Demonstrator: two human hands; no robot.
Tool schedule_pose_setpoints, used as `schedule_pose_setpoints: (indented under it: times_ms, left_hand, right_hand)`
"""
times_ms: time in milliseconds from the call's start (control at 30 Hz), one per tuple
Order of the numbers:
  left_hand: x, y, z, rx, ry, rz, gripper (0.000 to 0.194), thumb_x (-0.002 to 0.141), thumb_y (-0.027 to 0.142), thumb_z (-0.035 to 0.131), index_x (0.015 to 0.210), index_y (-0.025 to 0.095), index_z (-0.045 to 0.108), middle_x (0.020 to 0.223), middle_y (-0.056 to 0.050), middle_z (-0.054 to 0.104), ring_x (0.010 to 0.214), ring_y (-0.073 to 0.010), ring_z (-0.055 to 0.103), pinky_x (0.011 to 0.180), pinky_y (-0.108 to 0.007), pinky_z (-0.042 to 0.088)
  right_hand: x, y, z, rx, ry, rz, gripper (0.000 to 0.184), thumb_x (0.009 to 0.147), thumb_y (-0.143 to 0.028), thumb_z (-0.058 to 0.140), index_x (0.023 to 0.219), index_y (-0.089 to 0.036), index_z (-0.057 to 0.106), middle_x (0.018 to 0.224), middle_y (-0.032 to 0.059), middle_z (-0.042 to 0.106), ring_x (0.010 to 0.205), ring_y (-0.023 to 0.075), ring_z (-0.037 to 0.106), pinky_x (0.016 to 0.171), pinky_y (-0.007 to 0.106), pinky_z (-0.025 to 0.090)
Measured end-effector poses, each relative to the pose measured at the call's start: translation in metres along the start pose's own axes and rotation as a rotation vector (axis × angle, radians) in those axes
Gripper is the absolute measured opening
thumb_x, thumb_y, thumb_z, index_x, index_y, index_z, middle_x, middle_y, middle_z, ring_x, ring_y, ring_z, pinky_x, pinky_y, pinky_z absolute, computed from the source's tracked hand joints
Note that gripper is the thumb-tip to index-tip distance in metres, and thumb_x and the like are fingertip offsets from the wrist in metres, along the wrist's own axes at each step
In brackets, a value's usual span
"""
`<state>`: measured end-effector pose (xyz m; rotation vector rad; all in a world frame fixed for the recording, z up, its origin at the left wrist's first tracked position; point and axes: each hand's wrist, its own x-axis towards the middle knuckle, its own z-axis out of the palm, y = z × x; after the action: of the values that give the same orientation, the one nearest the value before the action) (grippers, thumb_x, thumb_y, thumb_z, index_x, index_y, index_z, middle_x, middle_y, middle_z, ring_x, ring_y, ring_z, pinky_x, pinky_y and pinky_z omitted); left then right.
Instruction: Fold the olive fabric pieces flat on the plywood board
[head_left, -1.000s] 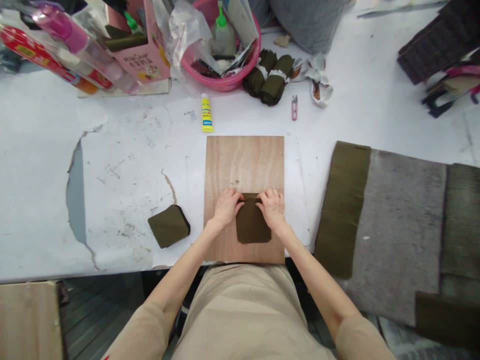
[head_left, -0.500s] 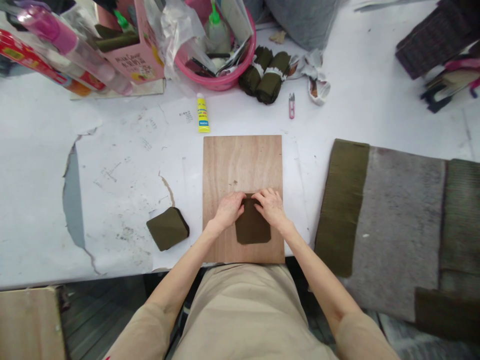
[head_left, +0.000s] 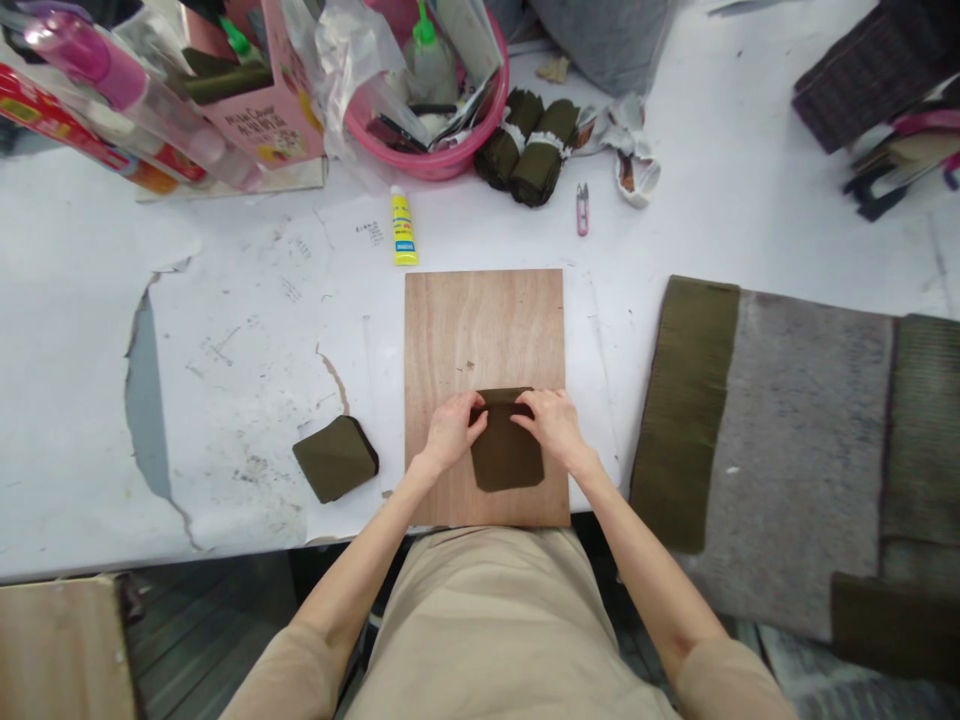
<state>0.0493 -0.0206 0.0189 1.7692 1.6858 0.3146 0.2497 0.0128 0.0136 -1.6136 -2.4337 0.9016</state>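
Note:
A dark olive fabric piece (head_left: pixel 508 455) with clipped lower corners lies on a wooden board (head_left: pixel 484 320). Its top edge shows a narrow folded band. My left hand (head_left: pixel 454 428) grips the upper left corner between thumb and fingers. At the upper right corner, my right hand (head_left: pixel 553 425) pinches the same band, thumb below and fingers above. To the left of the board rests a small stack of similar olive fabric pieces (head_left: pixel 336 460).
A yellow glue tube (head_left: pixel 403 230) and pink thread snips (head_left: pixel 583 210) lie beyond the board. Behind them are a pink basket (head_left: pixel 427 165) and tied olive fabric rolls (head_left: pixel 541 160). A grey cloth pad (head_left: pixel 802 450) with olive fabric stands at right; bottles (head_left: pixel 180 120) fill the far left.
Both hands first drew closer together along the top edge, then spread apart again. The folded band now shows more plainly between them. The view has shifted slightly.

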Motion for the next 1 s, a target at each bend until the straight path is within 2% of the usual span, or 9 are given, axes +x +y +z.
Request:
schedule_pose_setpoints:
  times_ms: [133, 200, 333, 467, 600, 767, 1000]
  left_hand:
    - [-0.008, -0.001, -0.001, -0.092, -0.003, -0.171, 0.019, 0.083, 0.033, 0.056, 0.097, 0.021, 0.058, 0.081, -0.001, 0.066, 0.068, -0.0138, 0.060, 0.062, -0.025, 0.043]
    - [-0.011, -0.003, 0.001, -0.132, 0.006, -0.238, 0.020, 0.082, 0.035, 0.057, 0.096, 0.020, 0.059, 0.075, 0.000, 0.065, 0.066, -0.0139, 0.060, 0.061, -0.024, 0.043]
    - [-0.019, -0.005, 0.005, -0.304, -0.025, -0.313, 0.025, 0.079, 0.034, 0.060, 0.097, 0.018, 0.059, 0.078, -0.002, 0.067, 0.062, -0.0126, 0.060, 0.056, -0.023, 0.043]
    - [-0.030, -0.004, 0.011, -0.476, -0.181, -0.451, 0.024, 0.079, 0.037, 0.056, 0.090, 0.016, 0.056, 0.063, 0.001, 0.061, 0.037, -0.0084, 0.047, 0.037, -0.020, 0.033]
    - [-0.044, -0.007, 0.023, -0.521, -0.297, -0.500, 0.024, 0.081, 0.039, 0.051, 0.076, 0.016, 0.053, 0.050, 0.005, 0.052, 0.032, -0.0082, 0.043, 0.033, -0.019, 0.027]
    - [-0.054, -0.012, 0.032, -0.453, -0.306, -0.499, 0.030, 0.083, 0.044, 0.047, 0.070, 0.017, 0.053, 0.048, 0.004, 0.053, 0.032, -0.0090, 0.045, 0.035, -0.020, 0.028]
    - [-0.054, -0.009, 0.030, -0.371, -0.307, -0.508, 0.032, 0.083, 0.045, 0.047, 0.067, 0.017, 0.053, 0.047, 0.003, 0.053, 0.035, -0.0102, 0.047, 0.038, -0.020, 0.028]
  right_hand:
    - [-0.016, 0.004, 0.003, 0.170, -0.019, 0.265, 0.021, 0.079, -0.031, 0.066, 0.097, -0.022, 0.059, 0.077, 0.0003, 0.068, 0.067, 0.0168, 0.061, 0.059, 0.027, 0.037]
    - [-0.021, 0.004, 0.008, 0.228, -0.022, 0.339, 0.020, 0.077, -0.031, 0.067, 0.094, -0.022, 0.059, 0.073, 0.0000, 0.067, 0.065, 0.0170, 0.061, 0.057, 0.026, 0.037]
    - [-0.026, 0.001, 0.018, 0.326, 0.032, 0.427, 0.015, 0.076, -0.029, 0.066, 0.086, -0.021, 0.058, 0.070, -0.0010, 0.065, 0.062, 0.0159, 0.060, 0.057, 0.026, 0.037]
    - [-0.029, 0.000, 0.025, 0.397, 0.075, 0.454, 0.012, 0.076, -0.027, 0.063, 0.084, -0.021, 0.056, 0.068, -0.0019, 0.063, 0.059, 0.0151, 0.057, 0.057, 0.026, 0.037]
    - [-0.030, 0.000, 0.028, 0.432, 0.085, 0.449, 0.012, 0.076, -0.026, 0.060, 0.085, -0.021, 0.055, 0.067, -0.0019, 0.062, 0.059, 0.0152, 0.056, 0.058, 0.026, 0.037]
    - [-0.032, -0.001, 0.029, 0.428, 0.099, 0.440, 0.015, 0.077, -0.025, 0.058, 0.090, -0.021, 0.053, 0.068, -0.0017, 0.060, 0.062, 0.0164, 0.057, 0.059, 0.026, 0.037]
    - [-0.032, -0.009, 0.028, 0.347, 0.113, 0.435, 0.022, 0.078, -0.025, 0.055, 0.099, -0.021, 0.050, 0.069, -0.0011, 0.059, 0.064, 0.0181, 0.058, 0.059, 0.027, 0.038]
